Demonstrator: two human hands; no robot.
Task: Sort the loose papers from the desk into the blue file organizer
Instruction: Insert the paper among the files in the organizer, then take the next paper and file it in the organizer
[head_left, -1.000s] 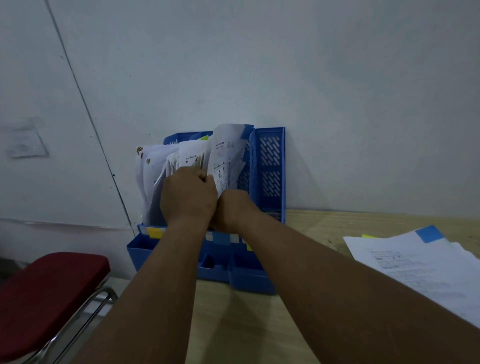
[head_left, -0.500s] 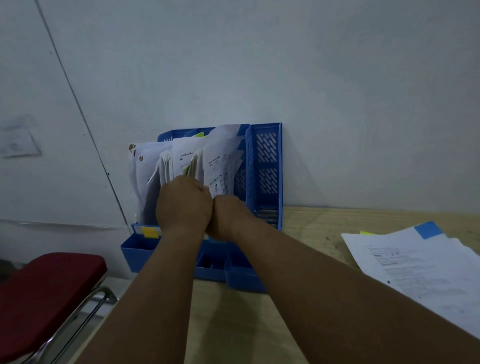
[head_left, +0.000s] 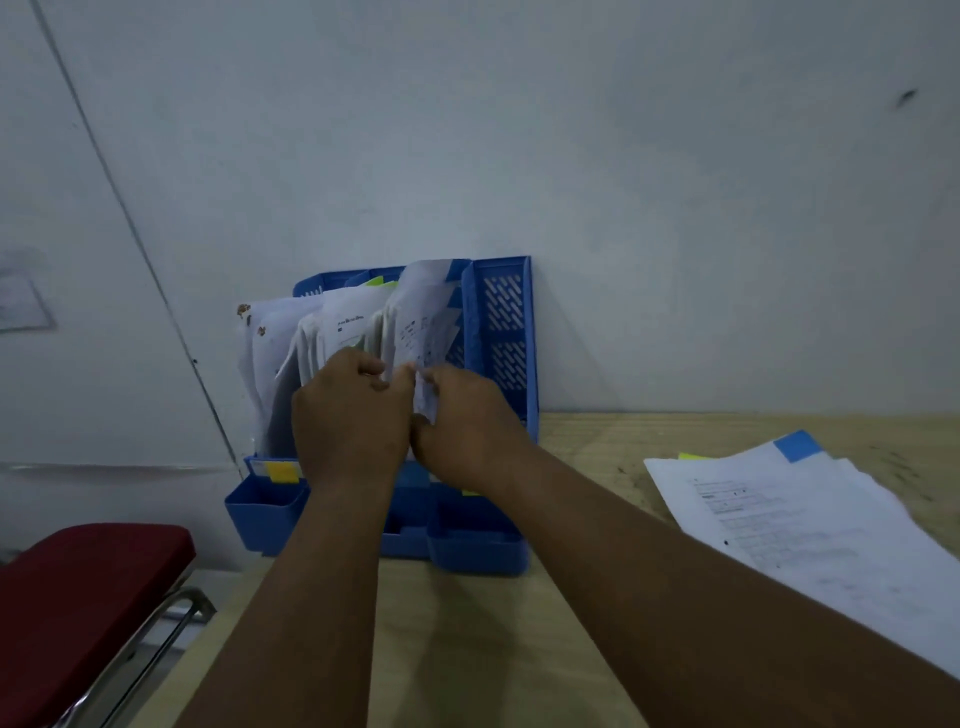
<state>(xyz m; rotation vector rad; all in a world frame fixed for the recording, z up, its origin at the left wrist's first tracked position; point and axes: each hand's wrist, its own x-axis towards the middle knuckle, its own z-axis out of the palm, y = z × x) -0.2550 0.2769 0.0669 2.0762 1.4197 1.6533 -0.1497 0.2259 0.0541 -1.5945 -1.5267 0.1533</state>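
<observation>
Papers (head_left: 415, 332) in organizer (head_left: 501, 332), pinched by L grip (head_left: 353, 415) + R grip (head_left: 467, 426).

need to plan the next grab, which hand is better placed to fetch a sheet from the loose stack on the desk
Probably the right hand: the loose stack lies on its side of the desk. The left hand would have to cross over, and can stay at the papers in the blue organizer.

Pale wooden desk (head_left: 597, 452) running along the wall. At its eleven o'clock, the blue organizer (head_left: 475, 551) stands right on the wood, back against the wall, stuffed with upright sheets. Over at three o'clock, a loose stack of printed papers (head_left: 810, 530) lies flat, blue tab and yellow tab peeking from its far edge.
</observation>
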